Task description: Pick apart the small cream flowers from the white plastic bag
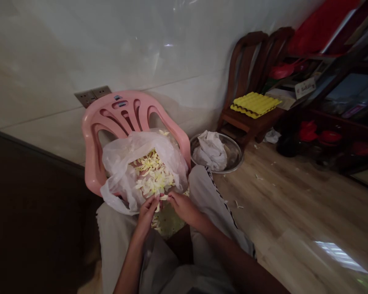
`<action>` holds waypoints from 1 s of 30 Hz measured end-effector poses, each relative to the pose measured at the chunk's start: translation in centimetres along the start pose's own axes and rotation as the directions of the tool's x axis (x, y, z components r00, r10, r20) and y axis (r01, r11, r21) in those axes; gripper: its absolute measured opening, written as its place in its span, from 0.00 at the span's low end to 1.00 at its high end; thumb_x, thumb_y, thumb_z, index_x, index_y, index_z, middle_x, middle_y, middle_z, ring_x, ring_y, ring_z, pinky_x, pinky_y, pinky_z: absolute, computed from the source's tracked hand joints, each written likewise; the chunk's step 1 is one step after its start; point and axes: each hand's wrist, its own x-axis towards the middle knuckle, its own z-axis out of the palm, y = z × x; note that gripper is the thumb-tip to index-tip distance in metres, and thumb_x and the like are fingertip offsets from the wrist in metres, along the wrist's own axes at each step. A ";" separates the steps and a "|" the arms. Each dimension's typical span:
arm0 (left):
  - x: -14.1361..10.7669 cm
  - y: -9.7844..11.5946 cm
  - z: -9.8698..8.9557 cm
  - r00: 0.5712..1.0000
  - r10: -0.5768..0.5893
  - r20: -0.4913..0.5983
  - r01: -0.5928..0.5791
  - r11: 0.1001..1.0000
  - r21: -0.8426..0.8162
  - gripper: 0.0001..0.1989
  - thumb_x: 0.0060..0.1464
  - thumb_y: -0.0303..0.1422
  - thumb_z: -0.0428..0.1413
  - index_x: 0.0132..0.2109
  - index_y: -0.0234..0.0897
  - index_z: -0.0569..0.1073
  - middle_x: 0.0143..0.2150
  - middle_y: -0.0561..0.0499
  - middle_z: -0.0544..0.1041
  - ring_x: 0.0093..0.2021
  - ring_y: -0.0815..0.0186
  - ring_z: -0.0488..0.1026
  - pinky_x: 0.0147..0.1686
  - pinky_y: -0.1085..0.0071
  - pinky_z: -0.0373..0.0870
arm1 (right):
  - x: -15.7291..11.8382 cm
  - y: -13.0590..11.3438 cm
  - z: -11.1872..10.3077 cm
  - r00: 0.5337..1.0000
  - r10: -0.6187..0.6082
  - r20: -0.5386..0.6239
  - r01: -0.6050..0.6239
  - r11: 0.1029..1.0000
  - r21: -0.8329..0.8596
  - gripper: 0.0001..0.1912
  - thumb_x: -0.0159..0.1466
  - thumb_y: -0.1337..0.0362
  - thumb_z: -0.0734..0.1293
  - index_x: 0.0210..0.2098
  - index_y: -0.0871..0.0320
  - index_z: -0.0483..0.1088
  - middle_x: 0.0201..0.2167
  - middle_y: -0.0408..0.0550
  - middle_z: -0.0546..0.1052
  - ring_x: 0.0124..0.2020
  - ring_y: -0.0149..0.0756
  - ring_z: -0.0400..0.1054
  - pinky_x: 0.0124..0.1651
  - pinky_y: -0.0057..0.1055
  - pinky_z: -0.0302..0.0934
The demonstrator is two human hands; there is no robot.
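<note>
My left hand [148, 209] and my right hand [183, 206] meet in front of my lap, fingers pinched together. Between their fingertips is a pale yellow-white flower [164, 197], gripped from both sides; its finer parts are too small to make out. Just beyond lies a heap of similar flowers [155, 173] in an open white plastic bag [119, 163]. The bag rests on the seat of a pink plastic chair [90, 122]. Below my hands, between my knees, a pale rounded surface [170, 222] shows with more flower pieces beside it, partly covered by my arms.
A metal basin [234, 157] holding a whitish plastic bag [213, 151] stands on the floor right of the chair. Behind it, a wooden chair [242, 69] carries yellow egg trays [254, 104]. Loose petals [238, 205] dot the floor. A dark panel [33, 212] rises at left.
</note>
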 end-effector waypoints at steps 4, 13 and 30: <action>0.2 -0.7 0.2 0.999 0.051 -0.010 -0.049 0.987 0.151 0.22 0.47 0.49 0.64 0.43 0.38 0.82 0.37 0.48 0.82 0.40 0.58 0.76 0.43 0.66 0.71 | 0.0 -0.8 -0.5 0.992 0.001 -0.123 -0.003 1.000 -0.015 0.08 0.71 0.58 0.60 0.45 0.53 0.67 0.40 0.47 0.76 0.39 0.37 0.70 0.41 0.30 0.56; -0.5 -0.5 0.6 0.982 0.088 0.170 -0.124 0.968 0.218 0.20 0.53 0.45 0.61 0.49 0.39 0.81 0.37 0.48 0.82 0.37 0.60 0.76 0.39 0.68 0.70 | 0.3 -1.0 -0.7 0.998 0.007 -0.060 -0.005 0.999 0.036 0.16 0.70 0.58 0.60 0.27 0.55 0.61 0.24 0.41 0.67 0.28 0.32 0.61 0.31 0.27 0.49; -1.7 1.4 0.6 0.954 -0.008 0.298 -0.032 0.991 0.128 0.19 0.53 0.50 0.58 0.29 0.37 0.75 0.25 0.54 0.68 0.28 0.66 0.63 0.29 0.73 0.59 | 0.5 -0.8 -1.1 0.994 0.026 0.102 -0.056 0.952 0.302 0.23 0.68 0.53 0.60 0.20 0.56 0.55 0.19 0.37 0.55 0.23 0.28 0.49 0.27 0.27 0.43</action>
